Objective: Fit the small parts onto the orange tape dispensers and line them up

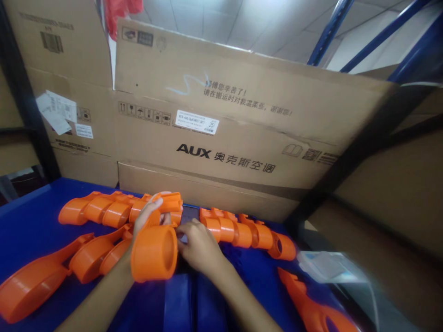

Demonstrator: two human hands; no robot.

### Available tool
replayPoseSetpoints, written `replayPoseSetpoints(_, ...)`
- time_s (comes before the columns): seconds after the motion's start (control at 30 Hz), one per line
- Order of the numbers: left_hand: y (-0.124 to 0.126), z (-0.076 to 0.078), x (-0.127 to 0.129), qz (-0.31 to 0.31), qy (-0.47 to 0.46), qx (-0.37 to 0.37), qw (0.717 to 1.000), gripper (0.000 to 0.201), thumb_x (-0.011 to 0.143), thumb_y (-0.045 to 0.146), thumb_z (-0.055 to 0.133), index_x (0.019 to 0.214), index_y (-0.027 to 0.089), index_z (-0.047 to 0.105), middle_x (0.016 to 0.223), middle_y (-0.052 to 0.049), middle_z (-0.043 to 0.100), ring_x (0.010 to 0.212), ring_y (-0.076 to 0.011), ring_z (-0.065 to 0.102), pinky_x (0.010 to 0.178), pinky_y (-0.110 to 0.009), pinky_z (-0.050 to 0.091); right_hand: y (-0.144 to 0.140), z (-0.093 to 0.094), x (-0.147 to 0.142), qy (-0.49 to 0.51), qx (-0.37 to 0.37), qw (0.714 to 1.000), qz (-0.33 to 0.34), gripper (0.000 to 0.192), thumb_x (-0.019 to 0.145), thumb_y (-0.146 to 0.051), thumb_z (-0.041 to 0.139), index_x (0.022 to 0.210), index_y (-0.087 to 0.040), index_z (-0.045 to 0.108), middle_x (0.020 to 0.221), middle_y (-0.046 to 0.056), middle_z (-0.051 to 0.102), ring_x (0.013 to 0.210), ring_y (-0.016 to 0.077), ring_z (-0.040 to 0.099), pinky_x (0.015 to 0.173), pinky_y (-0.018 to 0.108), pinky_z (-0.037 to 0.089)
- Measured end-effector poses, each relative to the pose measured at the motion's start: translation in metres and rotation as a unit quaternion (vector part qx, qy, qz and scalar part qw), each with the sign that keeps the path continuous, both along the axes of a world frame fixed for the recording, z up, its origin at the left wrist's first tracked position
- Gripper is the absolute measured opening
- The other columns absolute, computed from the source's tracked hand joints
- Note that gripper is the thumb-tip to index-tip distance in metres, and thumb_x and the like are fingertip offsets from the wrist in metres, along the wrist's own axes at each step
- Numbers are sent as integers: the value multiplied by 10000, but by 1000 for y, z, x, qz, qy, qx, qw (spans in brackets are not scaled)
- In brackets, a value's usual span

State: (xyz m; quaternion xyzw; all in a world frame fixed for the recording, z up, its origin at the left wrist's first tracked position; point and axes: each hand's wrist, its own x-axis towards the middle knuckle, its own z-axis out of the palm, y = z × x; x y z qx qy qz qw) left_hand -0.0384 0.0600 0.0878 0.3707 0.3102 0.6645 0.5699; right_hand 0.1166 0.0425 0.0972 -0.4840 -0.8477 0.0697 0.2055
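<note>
A large AUX carton (221,138) backed the blue counter (31,216). Above it, the left hand (147,219) closed its fingers round an orange cylindrical part (154,251); the right hand (199,246), curled, pressed its side. Steady, square alignment seemed wise.

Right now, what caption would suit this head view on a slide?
Left hand holds an orange tube, right hand beside it, orange parts on a blue table.

Both bare forearms reach forward and converge, the left hand (147,216) raised with fingers curled in a grasp, the right hand (197,246) lower, knuckles up, fingers bent.
</note>
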Motion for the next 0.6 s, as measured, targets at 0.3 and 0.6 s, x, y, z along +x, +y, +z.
replayPoseSetpoints(0.3, -7, -5, 22, 90, 58, 28, 994, 446, 787, 422, 723, 1147, 243, 531, 693, 50, 609, 543, -114, 573, 517, -211, 433, -54, 24, 38, 212, 54, 976, 5, 462, 932, -327, 559, 1381, -231, 514, 1261, 86, 660, 1074, 241, 650, 929, 382, 518)
replayPoseSetpoints(0.6, -13, -20, 36, -43, 156, 38, 986, 513, 844, 538, 632, 1211, 227, 453, 787, -7, 668, 479, -124, 582, 418, -222, 463, -89, 15, 49, 78, 81, 990, -80, 490, 825, -266, 610, 1313, -223, 580, 1249, 106, 672, 1035, 315, 683, 875, 442, 555)
